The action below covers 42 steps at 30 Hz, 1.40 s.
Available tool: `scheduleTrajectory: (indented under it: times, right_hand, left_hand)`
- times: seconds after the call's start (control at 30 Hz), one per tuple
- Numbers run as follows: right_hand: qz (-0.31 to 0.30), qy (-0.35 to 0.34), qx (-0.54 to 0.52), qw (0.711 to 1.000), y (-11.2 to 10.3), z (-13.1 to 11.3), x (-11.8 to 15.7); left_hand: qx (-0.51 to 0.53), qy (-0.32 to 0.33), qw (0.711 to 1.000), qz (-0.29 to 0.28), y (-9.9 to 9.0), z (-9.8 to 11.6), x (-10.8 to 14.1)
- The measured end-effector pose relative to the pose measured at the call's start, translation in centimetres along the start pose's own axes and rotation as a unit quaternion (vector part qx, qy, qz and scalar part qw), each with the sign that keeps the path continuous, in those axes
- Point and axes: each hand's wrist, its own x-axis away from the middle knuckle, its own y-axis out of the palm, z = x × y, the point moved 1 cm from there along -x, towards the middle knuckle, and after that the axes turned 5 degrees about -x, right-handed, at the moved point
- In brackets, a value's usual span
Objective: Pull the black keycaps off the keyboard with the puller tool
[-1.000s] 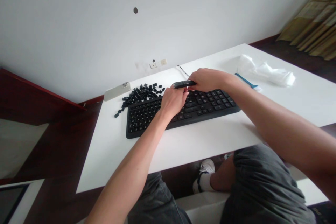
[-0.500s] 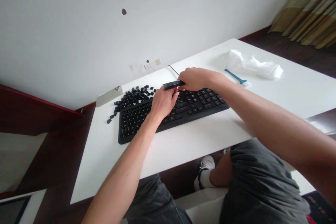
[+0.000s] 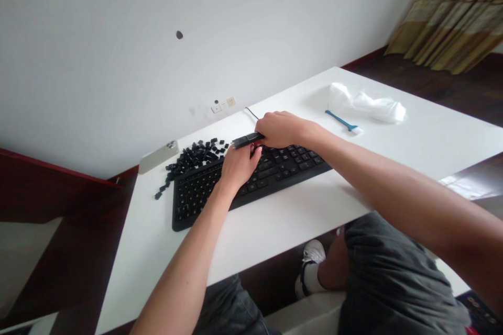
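My right hand [image 3: 280,130] is closed around a slim black tool [image 3: 247,139], which sticks out to the left above the keyboard's top edge. My left hand [image 3: 238,165] hovers over the left half of a black computer keyboard [image 3: 196,200], with its fingertips at the underside of the tool. I cannot tell whether those fingers grip it. Beyond the keyboard lies a heap of loose black keycaps [image 3: 194,157]. Some of the keys near my left hand are hidden by it.
The white table [image 3: 275,220] carries a pale smartphone [image 3: 158,157] at its far left, plus a blue-handled brush [image 3: 341,121] and crumpled white plastic [image 3: 363,104] at the right. A thin black cable [image 3: 251,113] runs towards the wall socket [image 3: 223,104].
The whole scene has shifted lower and left in the picture as my head turned. Both hands stay at the tool, with no clear change in their hold.
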Motion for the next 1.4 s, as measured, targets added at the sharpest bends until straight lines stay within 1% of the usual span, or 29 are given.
scheduleTrajectory:
  times: [0.07, 0.13, 0.2, 0.27, 0.37, 0.47, 0.53, 0.63, 0.7, 0.8, 0.9, 1.1, 1.3, 1.4]
  right_hand:
    - [-0.004, 0.005, 0.0, 1.0, -0.2, -0.3, 0.2]
    - [-0.006, 0.009, 0.001, 1.0, -0.2, -0.3, 0.2]
    - [-0.008, 0.01, 0.004, 1.0, -0.2, -0.2, 0.1]
    - [-0.013, 0.008, 0.006, 1.0, -0.1, -0.1, 0.0]
    - [-0.018, 0.005, 0.005, 1.0, 0.1, 0.1, -0.2]
    - [-0.022, 0.003, 0.013, 1.0, 0.2, 0.3, -0.2]
    - [-0.024, 0.007, 0.023, 0.999, 0.1, 0.3, -0.2]
    - [-0.019, 0.011, 0.034, 0.999, 0.1, 0.0, 0.1]
    - [-0.011, 0.007, 0.041, 0.999, 0.0, -0.3, 0.3]
    - [-0.005, 0.004, 0.054, 0.998, -0.1, -0.8, 0.6]
    - [-0.013, -0.002, 0.062, 0.998, -0.1, -0.8, 0.6]
    - [-0.019, -0.018, 0.069, 0.997, 0.1, -0.4, 0.5]
    - [-0.036, -0.023, 0.049, 0.998, 0.3, 0.0, 0.2]
    - [-0.043, -0.023, 0.049, 0.998, -0.2, -0.1, 0.4]
  left_hand:
    - [0.001, -0.006, 1.0, 0.008, 0.1, 0.0, 0.0]
    - [0.012, 0.005, 1.0, 0.019, 0.3, 0.0, 0.0]
    - [0.039, 0.022, 0.999, 0.018, 0.3, 0.1, 0.1]
    - [0.073, 0.017, 0.997, 0.012, 0.2, 0.3, 0.1]
    - [0.084, -0.04, 0.996, -0.002, -0.1, 1.0, -0.3]
    - [0.062, -0.109, 0.991, -0.039, -0.2, 2.2, -1.0]
    - [0.047, -0.129, 0.989, -0.049, -0.1, 3.0, -1.4]
    - [0.017, -0.125, 0.991, -0.041, -0.1, 4.0, -1.8]
    - [-0.003, -0.113, 0.992, -0.05, -0.1, 4.3, -1.7]
    - [-0.03, -0.088, 0.993, -0.07, -0.1, 4.5, -1.5]
    - [-0.061, -0.074, 0.992, -0.079, 0.1, 4.7, -1.4]
    - [-0.066, -0.05, 0.994, -0.065, 0.6, 4.8, -1.2]
    - [-0.052, -0.086, 0.994, -0.043, 0.4, 4.9, -1.1]
    - [-0.044, -0.087, 0.994, -0.041, 0.5, 5.0, -1.1]
